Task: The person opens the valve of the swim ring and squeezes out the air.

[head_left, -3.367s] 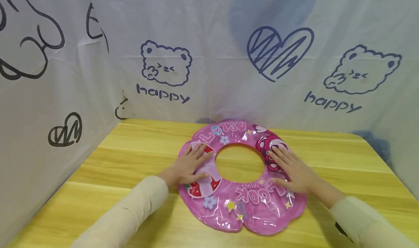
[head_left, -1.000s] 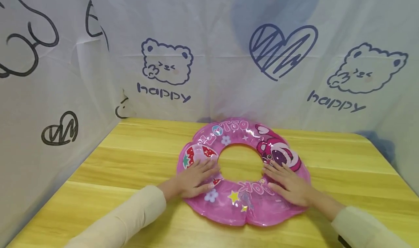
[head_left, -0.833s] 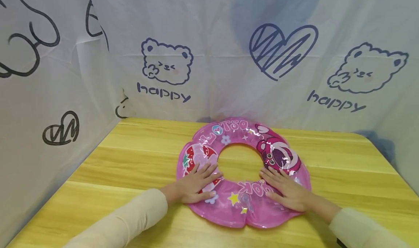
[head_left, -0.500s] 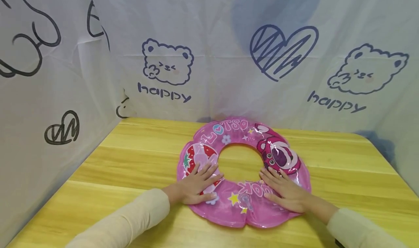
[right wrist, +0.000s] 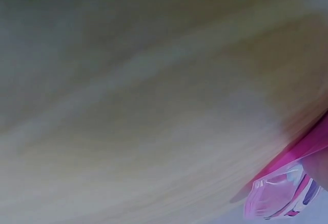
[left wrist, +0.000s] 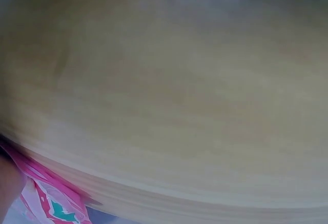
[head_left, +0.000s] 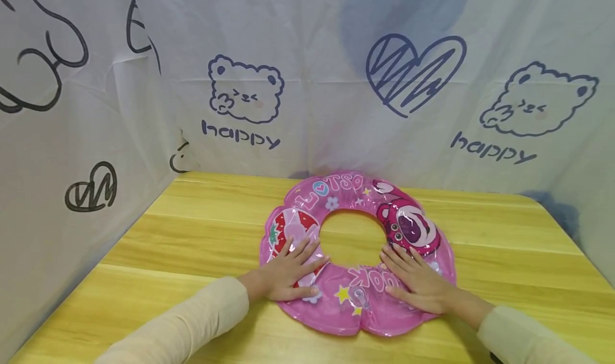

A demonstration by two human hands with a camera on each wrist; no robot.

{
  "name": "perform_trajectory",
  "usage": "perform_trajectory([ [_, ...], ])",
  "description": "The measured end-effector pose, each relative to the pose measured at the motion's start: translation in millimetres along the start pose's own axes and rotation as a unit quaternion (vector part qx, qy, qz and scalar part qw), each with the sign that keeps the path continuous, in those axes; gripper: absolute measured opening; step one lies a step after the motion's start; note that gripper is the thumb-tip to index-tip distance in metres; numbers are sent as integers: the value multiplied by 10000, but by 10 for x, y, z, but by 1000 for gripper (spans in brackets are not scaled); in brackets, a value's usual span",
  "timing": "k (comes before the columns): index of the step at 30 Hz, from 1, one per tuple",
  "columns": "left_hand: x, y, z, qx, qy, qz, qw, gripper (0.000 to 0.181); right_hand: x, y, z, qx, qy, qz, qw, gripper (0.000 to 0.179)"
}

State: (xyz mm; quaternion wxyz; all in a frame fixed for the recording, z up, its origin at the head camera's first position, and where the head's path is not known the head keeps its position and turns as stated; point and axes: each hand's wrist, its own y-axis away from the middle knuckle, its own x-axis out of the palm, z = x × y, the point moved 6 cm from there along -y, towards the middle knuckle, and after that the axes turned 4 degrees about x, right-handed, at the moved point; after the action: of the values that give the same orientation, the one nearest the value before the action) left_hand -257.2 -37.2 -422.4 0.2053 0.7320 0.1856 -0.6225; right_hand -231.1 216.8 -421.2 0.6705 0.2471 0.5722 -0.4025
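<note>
A pink inflatable swim ring (head_left: 331, 318) lies flat on the wooden table, printed with a strawberry, stars, lettering and a bear. My left hand (head_left: 290, 272) rests on its left side with fingers spread, partly covering the strawberry. On the right side, just below the bear's face, my right hand (head_left: 423, 283) lies with straight fingers reaching to the inner hole. A clear valve (head_left: 359, 297) shows on the ring's front part, between the hands. In the left wrist view a corner of the swim ring (left wrist: 56, 203) appears; the right wrist view also catches its edge (right wrist: 277, 196).
The yellow wood-grain table (head_left: 168, 246) extends around the ring on all sides. Behind it hangs a white cloth (head_left: 326, 113) with bear and heart drawings, and another printed cloth (head_left: 125, 124) stands along the left.
Since the oldest frame both hands have slid nearer to me along the ring, uncovering the bear's face and part of the strawberry. Over the last half second they stay nearly still.
</note>
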Motion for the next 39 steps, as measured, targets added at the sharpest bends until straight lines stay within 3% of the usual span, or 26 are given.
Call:
perform_trajectory([
  [13,-58,-18,-33,59,-275,-128,9995,62,7,-11,-10,362,243,173,9989,73],
  [25,-58,-38,-58,139,-782,-328,9963,63,-7,-2,17,364,668,70,9971,80],
  [30,-65,-28,-70,107,-1111,-345,9932,64,-17,8,38,73,1144,-269,9930,81],
  [35,-89,-19,-82,201,-1272,-496,9904,72,-83,7,115,-522,1662,-902,9806,80],
  [39,-134,-21,-156,450,-923,-669,9925,74,-176,-1,238,-846,1273,-1055,9826,72],
])
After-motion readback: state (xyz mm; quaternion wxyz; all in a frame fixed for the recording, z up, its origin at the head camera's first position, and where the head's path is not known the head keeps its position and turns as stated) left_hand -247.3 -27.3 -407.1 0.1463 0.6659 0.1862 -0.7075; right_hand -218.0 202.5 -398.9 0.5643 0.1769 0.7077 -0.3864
